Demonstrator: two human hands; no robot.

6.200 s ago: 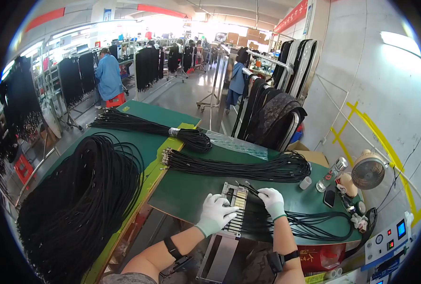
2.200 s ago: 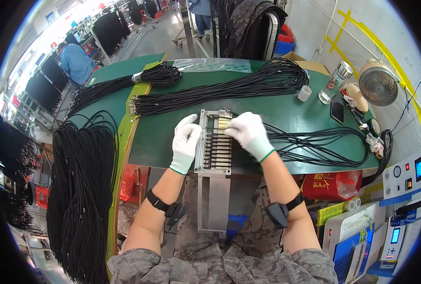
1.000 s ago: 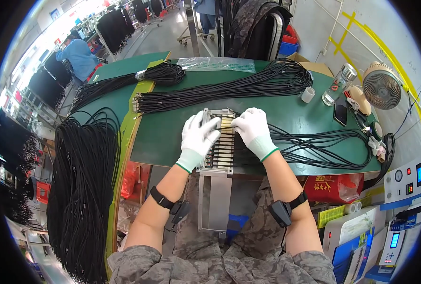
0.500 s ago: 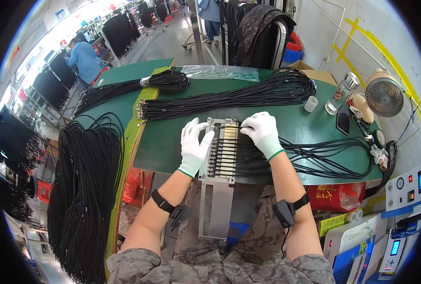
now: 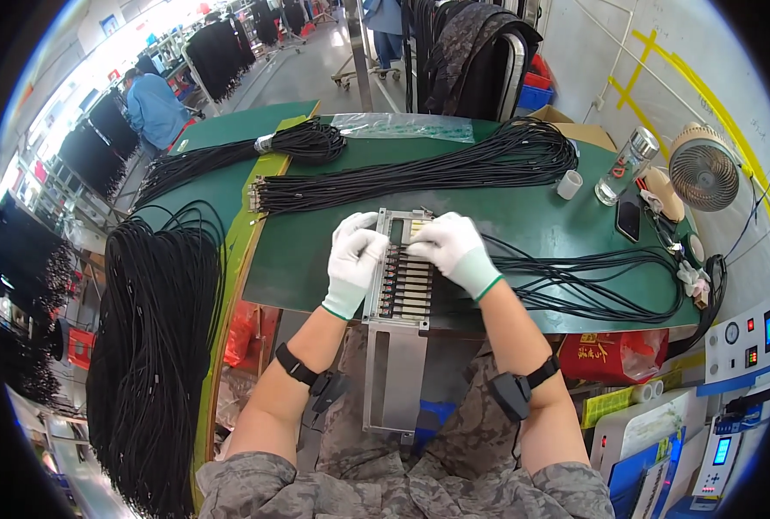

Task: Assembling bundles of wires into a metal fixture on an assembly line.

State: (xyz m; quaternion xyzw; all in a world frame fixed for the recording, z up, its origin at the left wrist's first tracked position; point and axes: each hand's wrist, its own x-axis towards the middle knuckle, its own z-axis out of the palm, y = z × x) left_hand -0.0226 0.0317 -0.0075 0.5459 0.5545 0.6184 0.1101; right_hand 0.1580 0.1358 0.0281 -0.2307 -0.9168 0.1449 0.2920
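Observation:
A metal fixture (image 5: 387, 317) with a row of slots lies at the front edge of the green table. Black cable ends with metal tips sit side by side in several slots. At its left edge is my left hand (image 5: 351, 264), white-gloved, with fingers curled in toward the thumb; what they hold, if anything, is hidden. Over the fixture's upper right side, my right hand (image 5: 456, 251), also gloved, pinches a black cable by its end. The fingertips cover most of that end. Loose black cables (image 5: 593, 264) run from the fixture to the right across the table.
A long bundle of black cables (image 5: 420, 177) lies behind the fixture, with a tied bundle (image 5: 307, 143) farther left. More cables (image 5: 151, 346) hang over the left edge. At right are a glass bottle (image 5: 627, 164), a phone (image 5: 628, 221), a white roll (image 5: 569, 184) and a fan (image 5: 702, 173).
My right hand has moved left and slightly down, bringing its fingertips over the fixture's slots. The left hand's fingers have curled in from a spread position.

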